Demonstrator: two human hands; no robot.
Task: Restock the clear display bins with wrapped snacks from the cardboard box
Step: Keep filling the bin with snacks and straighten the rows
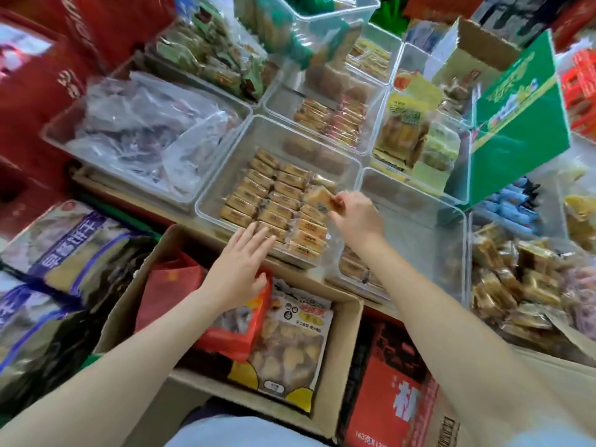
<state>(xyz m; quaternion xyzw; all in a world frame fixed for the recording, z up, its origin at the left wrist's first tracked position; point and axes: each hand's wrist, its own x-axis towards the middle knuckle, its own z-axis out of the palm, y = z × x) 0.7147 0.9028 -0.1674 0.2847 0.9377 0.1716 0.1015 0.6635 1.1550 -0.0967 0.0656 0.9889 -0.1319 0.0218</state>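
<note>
Crowded worktop of clear bins: right hand (354,214) pinches a wrapped snack (319,198) over the front bin (209,209); left hand (240,266), fingers flat, steadies rows. Dropped crooked, it could topple them.

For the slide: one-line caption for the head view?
Right hand pinches a wrapped snack over the clear bin of neat rows; left hand rests flat at its front edge.

The cardboard box (342,350) has its near edge hidden behind the person's blurred clothing (245,433).
</note>
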